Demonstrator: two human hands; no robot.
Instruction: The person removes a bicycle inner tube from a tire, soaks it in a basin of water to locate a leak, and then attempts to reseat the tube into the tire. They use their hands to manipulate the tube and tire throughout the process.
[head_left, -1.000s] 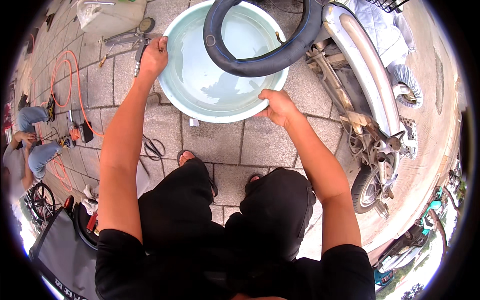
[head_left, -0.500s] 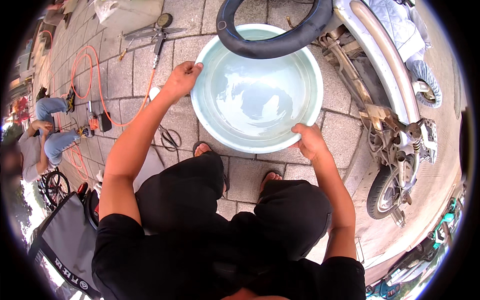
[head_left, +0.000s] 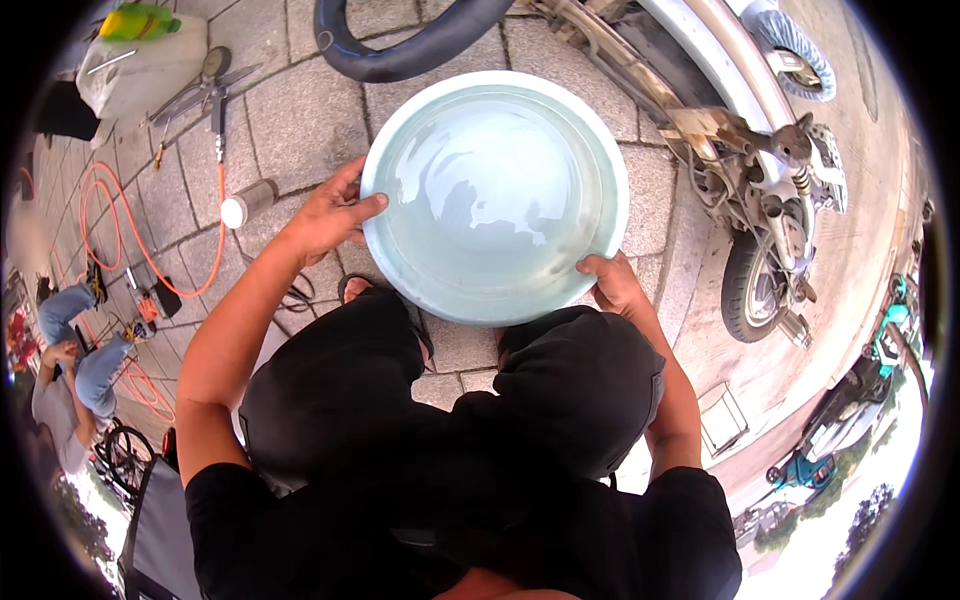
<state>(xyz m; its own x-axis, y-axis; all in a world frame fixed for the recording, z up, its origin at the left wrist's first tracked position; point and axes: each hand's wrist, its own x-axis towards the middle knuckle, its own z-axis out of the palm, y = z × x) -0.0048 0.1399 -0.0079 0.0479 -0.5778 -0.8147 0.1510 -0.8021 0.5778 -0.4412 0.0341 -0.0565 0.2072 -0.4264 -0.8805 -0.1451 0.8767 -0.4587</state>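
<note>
A wide pale-blue basin [head_left: 400,270] with water in it is held between my two hands, in front of my knees. My left hand [head_left: 335,212] grips its left rim, thumb on top and fingers at the outer side. On the lower right rim my right hand [head_left: 615,280] has its thumb over the edge, with the fingers beneath and partly hidden. Beyond the basin lies a black inner tube [head_left: 400,62], cut off by the upper edge of the picture and apart from both hands.
On the right stands a partly stripped scooter [head_left: 770,200] with its wheel near. To the left are a white-ended can [head_left: 245,204], an orange air hose [head_left: 222,200], an inflator gauge [head_left: 216,66], scissors [head_left: 298,292] and a whitish container [head_left: 160,75]. Another person [head_left: 75,350] sits farther left.
Both hands have drawn the basin toward me, out from under the inner tube. The water's reflections have shifted. My view has also moved, bringing a yellow-green bottle into sight at upper left.
</note>
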